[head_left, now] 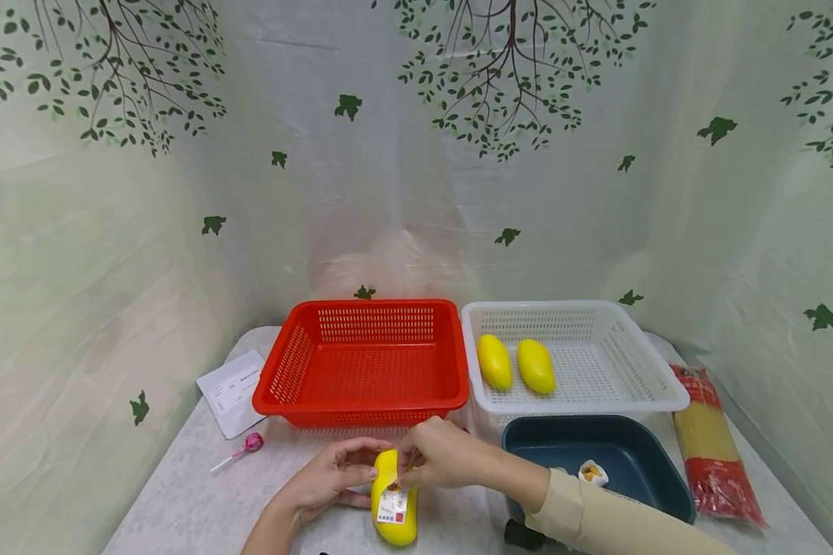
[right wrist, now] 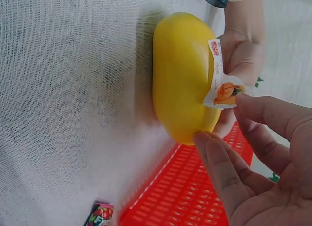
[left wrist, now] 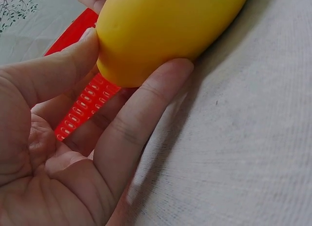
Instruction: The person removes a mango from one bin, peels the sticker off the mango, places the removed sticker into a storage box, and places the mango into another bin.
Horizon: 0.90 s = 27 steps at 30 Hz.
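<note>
A smooth yellow mango (head_left: 386, 532) rests on the table in front of the red basket. On its side is a white label (head_left: 392, 506) with print and a fruit picture. My left hand (head_left: 329, 478) grips the mango from the left, thumb and fingers spread around one end in the left wrist view. With thumb and fingers, my right hand (head_left: 444, 455) pinches the label's upper end. In the right wrist view, this end of the label (right wrist: 225, 92) stands lifted off the mango's skin, and some right fingertips (right wrist: 202, 138) touch the mango.
Behind stand a red basket (head_left: 361, 418) and a white basket (head_left: 597, 405) holding two mangoes (head_left: 536, 366). A dark blue tray (head_left: 639, 493) with a crumpled label (head_left: 592, 472) is under the right forearm. A red-ended packet (head_left: 715, 447), a lollipop (head_left: 253, 442) and a paper card (head_left: 232, 393) lie around.
</note>
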Each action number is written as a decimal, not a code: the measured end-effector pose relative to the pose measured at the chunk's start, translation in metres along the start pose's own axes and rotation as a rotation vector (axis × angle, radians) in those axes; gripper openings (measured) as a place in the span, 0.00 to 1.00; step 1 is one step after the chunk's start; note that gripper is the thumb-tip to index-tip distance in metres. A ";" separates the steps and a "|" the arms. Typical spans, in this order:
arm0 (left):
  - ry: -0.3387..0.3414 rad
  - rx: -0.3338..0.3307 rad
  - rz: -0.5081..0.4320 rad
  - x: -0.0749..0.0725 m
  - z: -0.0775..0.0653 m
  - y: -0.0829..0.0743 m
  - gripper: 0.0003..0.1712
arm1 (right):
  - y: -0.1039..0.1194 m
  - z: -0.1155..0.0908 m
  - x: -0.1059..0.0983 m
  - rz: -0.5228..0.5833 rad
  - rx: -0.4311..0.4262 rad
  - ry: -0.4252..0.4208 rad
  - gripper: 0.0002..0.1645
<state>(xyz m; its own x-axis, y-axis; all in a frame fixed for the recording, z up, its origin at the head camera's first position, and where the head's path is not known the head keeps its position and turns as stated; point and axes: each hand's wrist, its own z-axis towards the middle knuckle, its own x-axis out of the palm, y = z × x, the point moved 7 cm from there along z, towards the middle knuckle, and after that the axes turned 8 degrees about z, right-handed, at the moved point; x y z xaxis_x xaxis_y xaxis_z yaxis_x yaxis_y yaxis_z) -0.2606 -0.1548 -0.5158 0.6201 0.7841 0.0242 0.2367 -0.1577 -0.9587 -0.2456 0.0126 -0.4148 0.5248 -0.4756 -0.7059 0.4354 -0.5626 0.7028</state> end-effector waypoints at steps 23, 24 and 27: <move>0.026 0.042 -0.013 0.001 -0.001 0.000 0.29 | -0.005 -0.002 0.000 0.012 0.006 0.018 0.08; 0.025 0.043 -0.015 0.001 -0.001 0.000 0.30 | -0.005 -0.002 0.001 0.008 0.001 0.019 0.08; 0.024 0.045 -0.018 0.001 0.000 -0.001 0.30 | -0.004 -0.003 0.001 -0.007 -0.011 0.023 0.08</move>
<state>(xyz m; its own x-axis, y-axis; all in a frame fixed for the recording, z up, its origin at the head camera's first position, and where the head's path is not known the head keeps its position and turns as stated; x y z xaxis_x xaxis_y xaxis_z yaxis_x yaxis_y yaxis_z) -0.2596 -0.1540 -0.5151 0.6340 0.7719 0.0480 0.2144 -0.1158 -0.9699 -0.2450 0.0166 -0.4184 0.5384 -0.4556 -0.7089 0.4475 -0.5582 0.6987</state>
